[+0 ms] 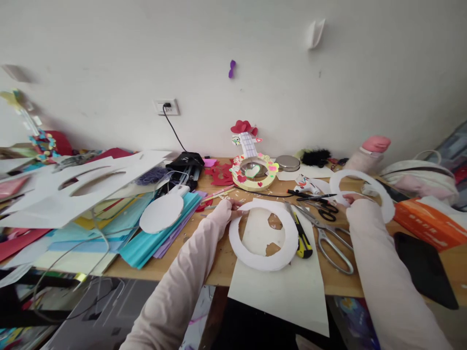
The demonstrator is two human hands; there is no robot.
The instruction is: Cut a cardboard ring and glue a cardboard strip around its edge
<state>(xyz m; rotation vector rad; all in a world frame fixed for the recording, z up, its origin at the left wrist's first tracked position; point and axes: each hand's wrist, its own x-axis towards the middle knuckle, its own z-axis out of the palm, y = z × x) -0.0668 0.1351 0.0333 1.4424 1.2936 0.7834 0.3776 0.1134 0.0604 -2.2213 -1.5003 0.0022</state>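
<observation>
My left hand (236, 210) is closed at the upper left edge of a white foam-like ring (239, 248), which lies over a sheet of paper (279, 296) with ragged holes. Over to the right, my right hand (354, 198) grips the lower left of a second white ring (388, 204), raised at a tilt; its fingers are partly hidden by the ring and sleeve. A yellow-and-black utility knife (302, 238) lies beside the first ring. Large metal scissors (333, 240) and smaller black scissors (326, 210) rest between my hands.
Behind stands a decorated ring with a paper neck (255, 182). Coloured paper (146, 248), a white disc (161, 214) and cut white boards (54, 199) pile up at left. A dark phone-like slab (425, 267), an orange packet (430, 223) and a pale bag (419, 177) sit at right.
</observation>
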